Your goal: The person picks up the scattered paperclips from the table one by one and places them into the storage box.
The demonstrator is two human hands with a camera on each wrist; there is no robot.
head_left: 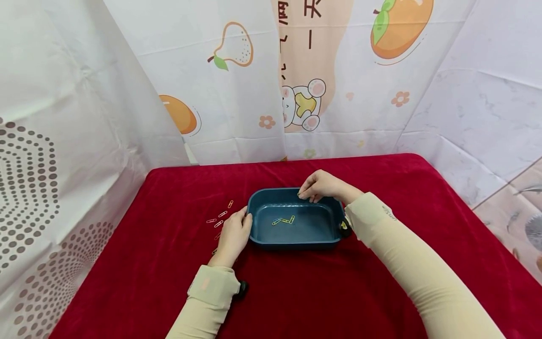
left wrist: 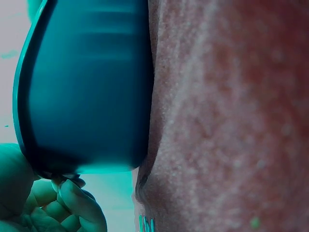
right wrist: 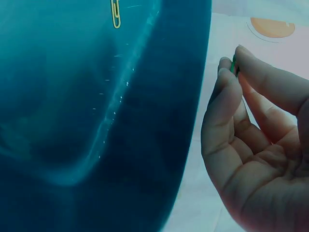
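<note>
Pinching a clip by the tray

My right hand is clamping the clip between thumb and fingertips near the far rim; my left hand is gripping the left end. I'd be bracing that end, releasing low beside the other clips inside.

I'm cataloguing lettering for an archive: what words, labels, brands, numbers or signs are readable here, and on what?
"一天": turned sideways, on the curtain.
Curtain, column to its left: characters partly cut off by a fold, not safely readable.
Right cuff: small dark lettering, too small to read.
Elsewhere I can make out no lettering.
</note>
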